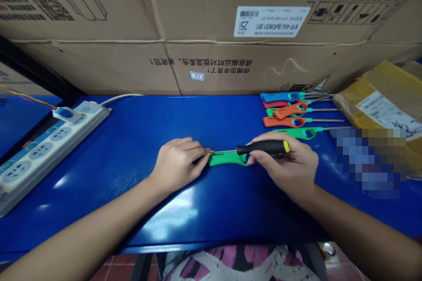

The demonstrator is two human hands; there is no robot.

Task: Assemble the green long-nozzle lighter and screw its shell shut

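A glossy blue table (138,149) is carrying a power strip (42,149) left of the fingers (198,149), stick lighters (293,114) and a yellow parcel (385,105) lying right of them.

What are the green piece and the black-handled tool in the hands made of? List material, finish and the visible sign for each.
Green lighter body, steadied by the left hand: likely moulded plastic, smooth, slightly glossy; uniform bright colour, rounded edges.

Screwdriver in the right hand: handle looks like black plastic or rubber, matt, with a yellow end cap; shaft appears thin grey metal, though mostly hidden.

Table: glossy blue surface, reflecting light.
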